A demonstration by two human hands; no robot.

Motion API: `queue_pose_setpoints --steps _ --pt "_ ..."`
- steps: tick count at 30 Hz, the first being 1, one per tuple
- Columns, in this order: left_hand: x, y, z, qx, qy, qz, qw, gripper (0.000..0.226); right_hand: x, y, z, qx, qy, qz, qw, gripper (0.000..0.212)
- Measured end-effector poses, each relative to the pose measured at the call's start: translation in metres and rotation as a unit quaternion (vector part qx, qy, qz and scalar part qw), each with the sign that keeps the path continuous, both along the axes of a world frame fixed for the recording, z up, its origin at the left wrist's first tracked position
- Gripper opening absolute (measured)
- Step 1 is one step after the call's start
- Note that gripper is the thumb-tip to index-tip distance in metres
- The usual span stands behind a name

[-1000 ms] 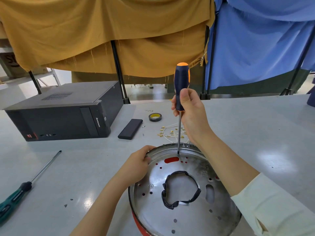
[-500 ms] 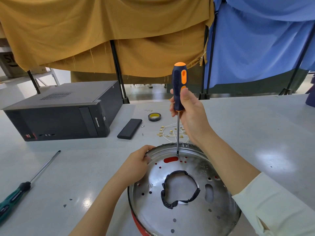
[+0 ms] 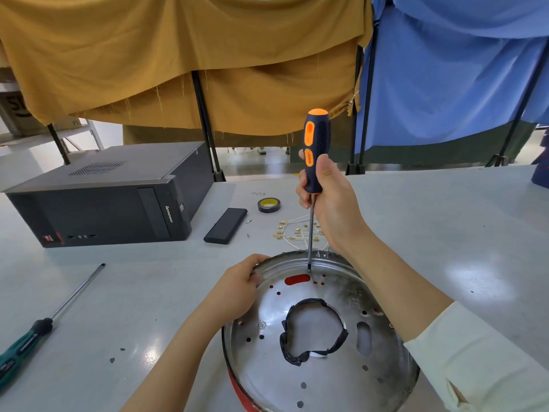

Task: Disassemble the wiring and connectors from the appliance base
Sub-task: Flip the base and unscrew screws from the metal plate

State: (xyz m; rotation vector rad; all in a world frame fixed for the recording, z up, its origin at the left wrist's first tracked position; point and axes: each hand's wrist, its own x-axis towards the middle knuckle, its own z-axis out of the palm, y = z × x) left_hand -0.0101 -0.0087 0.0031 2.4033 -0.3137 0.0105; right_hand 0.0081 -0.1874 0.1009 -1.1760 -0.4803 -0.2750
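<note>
The round metal appliance base (image 3: 326,379) lies upside down on the table near me, red rim below, with a taped central hole. My left hand (image 3: 237,289) grips its left rim. My right hand (image 3: 329,200) holds an orange and dark blue screwdriver (image 3: 315,150) upright, its tip set on the far part of the base near the red slot. A bundle of white wires with brass connectors (image 3: 297,233) lies on the table just beyond the base.
A black computer case (image 3: 113,197) lies at the left. A black flat box (image 3: 225,225) and a roll of tape (image 3: 269,204) sit mid-table. A long green-handled screwdriver (image 3: 38,328) rests at the left front. Cloth-draped stands line the far edge.
The screwdriver handle has turned in my right hand, its orange stripe now facing me. My left hand stays on the rim.
</note>
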Motion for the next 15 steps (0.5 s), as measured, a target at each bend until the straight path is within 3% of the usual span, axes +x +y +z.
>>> queue_pose_setpoints --steps 9,15 --pt "0.0002 0.0001 0.0 -0.006 0.004 0.0 1.0 0.04 0.0019 0.0009 0.0015 0.047 0.043 0.015 0.998 0.046" --pt "0.0003 0.0007 -0.0004 -0.005 0.005 0.0 1.0 0.039 0.0037 -0.0044 -0.003 0.022 0.019 -0.01 1.0 0.015"
